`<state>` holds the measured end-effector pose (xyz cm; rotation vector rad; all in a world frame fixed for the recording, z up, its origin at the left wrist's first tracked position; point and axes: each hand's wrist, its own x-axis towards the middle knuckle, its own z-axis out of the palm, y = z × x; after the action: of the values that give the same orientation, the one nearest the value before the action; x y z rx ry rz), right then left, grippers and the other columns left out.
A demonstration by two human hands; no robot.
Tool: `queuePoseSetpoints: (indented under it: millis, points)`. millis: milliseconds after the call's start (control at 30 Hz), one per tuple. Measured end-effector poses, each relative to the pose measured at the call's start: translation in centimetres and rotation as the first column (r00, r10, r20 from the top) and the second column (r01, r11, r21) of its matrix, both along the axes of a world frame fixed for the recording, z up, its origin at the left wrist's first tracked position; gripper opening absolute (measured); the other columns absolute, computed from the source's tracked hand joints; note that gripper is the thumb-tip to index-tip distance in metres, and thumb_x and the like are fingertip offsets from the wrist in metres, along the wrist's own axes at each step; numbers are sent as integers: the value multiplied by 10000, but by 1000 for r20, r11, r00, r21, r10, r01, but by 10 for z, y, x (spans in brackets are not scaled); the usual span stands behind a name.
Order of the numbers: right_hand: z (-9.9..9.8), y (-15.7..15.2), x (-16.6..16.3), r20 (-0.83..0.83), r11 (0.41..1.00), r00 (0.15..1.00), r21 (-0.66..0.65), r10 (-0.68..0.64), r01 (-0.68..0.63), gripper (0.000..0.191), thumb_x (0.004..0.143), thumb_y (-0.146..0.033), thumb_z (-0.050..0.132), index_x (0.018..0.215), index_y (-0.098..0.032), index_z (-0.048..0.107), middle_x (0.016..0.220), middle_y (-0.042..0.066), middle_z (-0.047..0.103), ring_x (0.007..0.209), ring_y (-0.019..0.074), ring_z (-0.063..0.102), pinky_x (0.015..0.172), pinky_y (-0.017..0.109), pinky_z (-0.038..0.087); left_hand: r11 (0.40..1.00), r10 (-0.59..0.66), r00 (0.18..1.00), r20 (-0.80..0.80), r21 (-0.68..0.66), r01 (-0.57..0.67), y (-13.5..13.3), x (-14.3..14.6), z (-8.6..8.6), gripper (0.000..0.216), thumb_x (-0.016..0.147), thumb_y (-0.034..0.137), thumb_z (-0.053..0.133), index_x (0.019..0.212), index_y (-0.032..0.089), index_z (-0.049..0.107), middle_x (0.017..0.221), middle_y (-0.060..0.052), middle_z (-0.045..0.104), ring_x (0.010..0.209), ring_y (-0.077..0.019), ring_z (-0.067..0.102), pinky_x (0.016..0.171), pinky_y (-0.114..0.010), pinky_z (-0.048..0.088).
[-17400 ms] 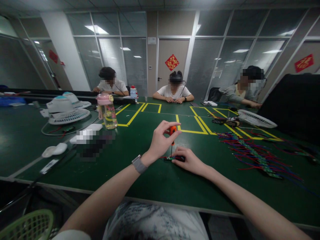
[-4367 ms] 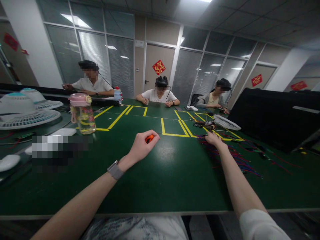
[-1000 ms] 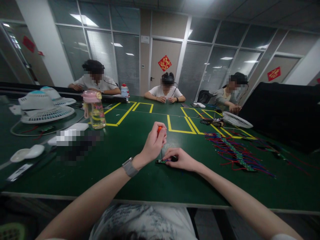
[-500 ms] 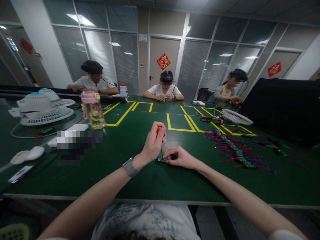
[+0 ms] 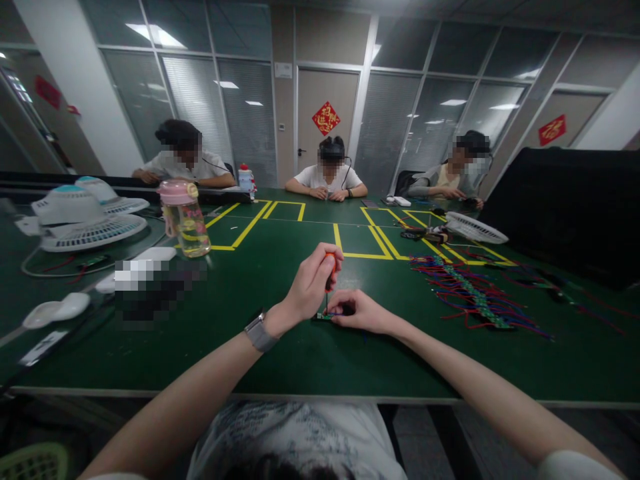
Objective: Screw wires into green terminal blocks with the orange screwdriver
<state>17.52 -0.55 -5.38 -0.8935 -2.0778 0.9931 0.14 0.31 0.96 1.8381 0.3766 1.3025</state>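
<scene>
Our left hand (image 5: 309, 288) is closed around an orange-handled screwdriver (image 5: 329, 265), held upright with its thin shaft pointing down onto a small green circuit board (image 5: 324, 316) that lies on the green table (image 5: 280, 347). Our right hand (image 5: 361, 312), just at 3 o'clock of the board, pinches it flat against the table with fingertips pressed together. We judge the screw work on this board to be under way, not finished; we cannot tell how far the screw is seated, since the tip is too small to read. At 2 o'clock, well apart, a heap of red and blue wired boards (image 5: 475, 300) lies on the table, apparently more of the same work.
</scene>
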Motion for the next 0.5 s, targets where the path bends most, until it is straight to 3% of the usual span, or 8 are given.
queuePoseSetpoints:
  millis: [167,300,500]
  points:
    - [-4,-3,-4,34,998,998,38,-53,52,225,722,-106,627,929,-151,704,742,-10,587,656,119,511,619,237,435,995,58,998,-27,78,-55,0,-3,7,257,993,327,379,1041,161,569,909,-56,603,705,-116,570,642,-244,498]
    - [-3,-3,-4,65,996,997,75,-47,43,232,732,-114,620,935,-160,722,786,8,614,674,127,528,630,243,448,996,62,997,-44,67,-59,0,-4,11,251,973,305,445,1100,158,604,1028,-92,658,795,-140,640,693,-254,534]
    - [1,-4,-1,80,994,996,104,-27,19,204,784,-159,641,964,-168,736,835,30,635,713,146,561,663,266,473,986,146,989,-36,82,-143,3,-4,7,217,879,333,626,1029,187,684,980,-51,656,723,-123,647,685,-243,550]
